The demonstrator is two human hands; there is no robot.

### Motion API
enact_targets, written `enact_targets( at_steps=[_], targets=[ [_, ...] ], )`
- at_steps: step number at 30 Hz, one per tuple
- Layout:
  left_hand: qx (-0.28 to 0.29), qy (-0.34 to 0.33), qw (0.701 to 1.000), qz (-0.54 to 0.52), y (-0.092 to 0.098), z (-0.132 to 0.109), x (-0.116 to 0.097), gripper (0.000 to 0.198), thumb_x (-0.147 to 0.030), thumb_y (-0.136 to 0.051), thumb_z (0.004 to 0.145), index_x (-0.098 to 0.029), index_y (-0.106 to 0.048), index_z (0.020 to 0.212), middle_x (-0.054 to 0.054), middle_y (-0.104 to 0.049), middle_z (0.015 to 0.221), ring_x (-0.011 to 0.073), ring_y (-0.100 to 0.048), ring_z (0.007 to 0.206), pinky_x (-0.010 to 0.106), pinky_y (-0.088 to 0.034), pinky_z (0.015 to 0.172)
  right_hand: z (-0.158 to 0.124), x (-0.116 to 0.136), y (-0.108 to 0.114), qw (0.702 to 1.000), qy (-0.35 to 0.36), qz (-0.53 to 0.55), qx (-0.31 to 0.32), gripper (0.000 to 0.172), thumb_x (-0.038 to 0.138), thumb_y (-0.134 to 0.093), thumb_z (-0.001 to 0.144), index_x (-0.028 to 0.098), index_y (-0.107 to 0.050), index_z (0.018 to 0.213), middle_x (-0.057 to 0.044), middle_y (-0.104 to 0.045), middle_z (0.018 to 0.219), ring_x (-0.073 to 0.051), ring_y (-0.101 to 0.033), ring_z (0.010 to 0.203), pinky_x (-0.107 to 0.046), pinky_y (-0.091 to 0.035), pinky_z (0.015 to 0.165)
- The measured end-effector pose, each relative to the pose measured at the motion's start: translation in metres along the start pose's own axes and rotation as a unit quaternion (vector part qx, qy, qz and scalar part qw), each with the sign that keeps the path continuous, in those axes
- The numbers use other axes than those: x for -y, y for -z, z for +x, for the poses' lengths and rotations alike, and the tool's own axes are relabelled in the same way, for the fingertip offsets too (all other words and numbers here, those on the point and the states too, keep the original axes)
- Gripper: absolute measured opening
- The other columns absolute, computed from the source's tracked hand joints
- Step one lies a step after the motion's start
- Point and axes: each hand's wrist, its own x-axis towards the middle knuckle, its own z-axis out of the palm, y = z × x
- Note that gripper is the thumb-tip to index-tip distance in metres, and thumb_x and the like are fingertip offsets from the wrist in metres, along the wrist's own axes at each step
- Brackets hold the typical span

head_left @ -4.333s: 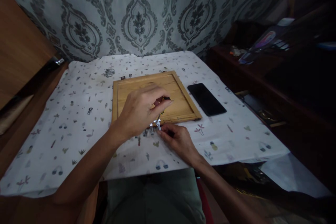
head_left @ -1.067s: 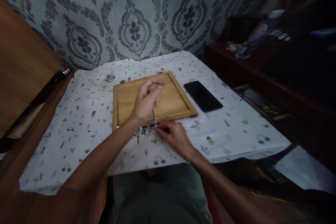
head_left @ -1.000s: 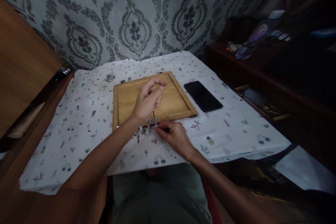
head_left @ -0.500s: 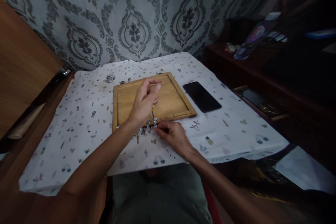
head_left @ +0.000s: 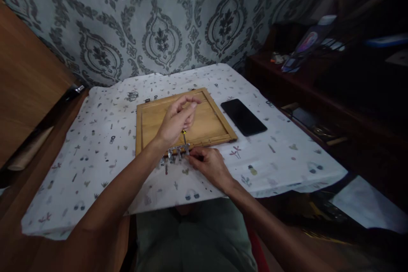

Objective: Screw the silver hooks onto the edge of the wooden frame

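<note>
My left hand [head_left: 178,121] is closed above a framed wooden panel [head_left: 205,121], its fingers curled round the hidden top of a screwdriver [head_left: 184,137]. The yellow-black lower handle and thin shaft show below the palm. Its shaft points down, with the tip at a shiny metal hook rack [head_left: 179,153] along the panel's near edge. Several hooks hang from that rack toward me. My right hand [head_left: 208,163] rests on the cloth, thumb and forefinger pinched at the rack's right-hand hook.
A black phone [head_left: 244,117] lies right of the panel on a patterned white tablecloth [head_left: 105,178]. Patterned wallpaper rises behind the table. At the right, a bottle [head_left: 306,46] leans on a dark red cabinet [head_left: 261,66]. A wooden board [head_left: 28,80] stands at the left.
My left hand has turned slightly on the screwdriver, its fingers shifting right, and more of the handle's base shows. My right hand keeps its place at the hook rack.
</note>
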Motion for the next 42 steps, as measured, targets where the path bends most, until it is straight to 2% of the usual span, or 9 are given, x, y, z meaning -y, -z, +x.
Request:
enact_targets(
  at_steps=[3, 6, 12, 20, 22, 25, 27, 33, 42],
  targets=[
    [-0.074, -0.027, 0.997, 0.013, -0.004, -0.004, 0.004, 0.025, -0.039, -0.068, 0.092, -0.019, -0.054, 0.084, -0.010, -0.034, 0.053, 0.0048, -0.029, 0.044, 0.019, -0.026, 0.045, 0.000, 0.000, 0.000, 1.000, 0.002, 0.007, 0.001, 0.023, 0.035, -0.064, 0.086, 0.023, -0.071, 0.067, 0.001, -0.066, 0.055, -0.013, -0.055, 0.053, -0.025, -0.036, 0.053],
    [-0.103, -0.034, 0.994, 0.005, -0.008, -0.006, 0.008, 0.029, -0.041, -0.070, 0.091, -0.019, -0.053, 0.084, -0.010, -0.034, 0.056, 0.0044, -0.029, 0.046, 0.019, -0.025, 0.045, 0.000, 0.001, 0.000, 1.000, -0.009, 0.002, 0.006, 0.022, 0.034, -0.064, 0.086, 0.022, -0.073, 0.069, 0.000, -0.068, 0.057, -0.014, -0.057, 0.054, -0.026, -0.037, 0.054],
    [-0.094, -0.008, 0.995, -0.016, -0.007, 0.001, 0.009, 0.026, -0.043, -0.065, 0.093, -0.021, -0.055, 0.086, -0.012, -0.028, 0.050, 0.0048, -0.019, 0.041, 0.021, -0.014, 0.041, 0.000, 0.003, 0.001, 1.000, -0.017, -0.005, 0.006, 0.021, 0.033, -0.065, 0.086, 0.022, -0.073, 0.070, 0.000, -0.069, 0.059, -0.014, -0.058, 0.056, -0.027, -0.039, 0.056],
    [0.024, 0.022, 0.999, -0.025, 0.000, 0.005, 0.003, 0.020, -0.036, -0.066, 0.092, -0.020, -0.055, 0.086, -0.014, -0.027, 0.046, 0.0044, -0.017, 0.037, 0.020, -0.012, 0.041, 0.000, 0.003, 0.001, 1.000, -0.019, -0.006, 0.005, 0.023, 0.034, -0.065, 0.087, 0.022, -0.073, 0.069, 0.001, -0.067, 0.054, -0.015, -0.059, 0.054, -0.026, -0.038, 0.055],
    [0.002, 0.011, 1.000, -0.014, -0.001, 0.004, 0.004, 0.020, -0.035, -0.066, 0.091, -0.019, -0.055, 0.085, -0.013, -0.029, 0.047, 0.0040, -0.019, 0.038, 0.019, -0.016, 0.041, 0.000, 0.003, 0.001, 1.000, -0.018, -0.004, 0.008, 0.023, 0.034, -0.065, 0.087, 0.022, -0.073, 0.070, 0.000, -0.068, 0.056, -0.015, -0.060, 0.055, -0.026, -0.039, 0.055],
    [-0.077, -0.042, 0.996, 0.019, -0.003, 0.000, 0.007, 0.023, -0.036, -0.068, 0.091, -0.019, -0.054, 0.083, -0.010, -0.039, 0.053, 0.0049, -0.034, 0.044, 0.018, -0.030, 0.046, 0.000, 0.002, 0.000, 1.000, -0.017, -0.001, 0.007, 0.020, 0.033, -0.065, 0.087, 0.022, -0.075, 0.073, 0.000, -0.069, 0.058, -0.015, -0.061, 0.057, -0.026, -0.038, 0.055],
    [-0.109, -0.066, 0.992, 0.026, -0.004, -0.002, 0.010, 0.025, -0.037, -0.070, 0.090, -0.019, -0.054, 0.084, -0.009, -0.043, 0.057, 0.0056, -0.040, 0.048, 0.018, -0.034, 0.049, 0.000, 0.001, 0.000, 1.000, -0.016, -0.001, 0.004, 0.019, 0.032, -0.066, 0.087, 0.022, -0.074, 0.073, 0.000, -0.068, 0.057, -0.015, -0.060, 0.055, -0.025, -0.037, 0.055],
    [-0.107, -0.058, 0.993, -0.005, -0.007, -0.004, 0.013, 0.032, -0.048, -0.070, 0.087, -0.019, -0.056, 0.085, -0.012, -0.028, 0.054, 0.0049, -0.021, 0.044, 0.021, -0.018, 0.044, 0.001, 0.000, -0.001, 1.000, -0.007, -0.006, -0.001, 0.020, 0.031, -0.066, 0.086, 0.022, -0.074, 0.070, 0.000, -0.070, 0.059, -0.014, -0.059, 0.055, -0.026, -0.037, 0.054],
    [-0.078, -0.055, 0.995, -0.011, -0.006, 0.001, 0.013, 0.033, -0.050, -0.070, 0.086, -0.020, -0.056, 0.085, -0.012, -0.031, 0.049, 0.0050, -0.020, 0.040, 0.022, -0.013, 0.041, 0.000, 0.002, 0.001, 1.000, -0.003, -0.008, -0.001, 0.020, 0.031, -0.065, 0.087, 0.022, -0.074, 0.071, 0.000, -0.069, 0.059, -0.014, -0.058, 0.054, -0.026, -0.037, 0.054]
  ],
)
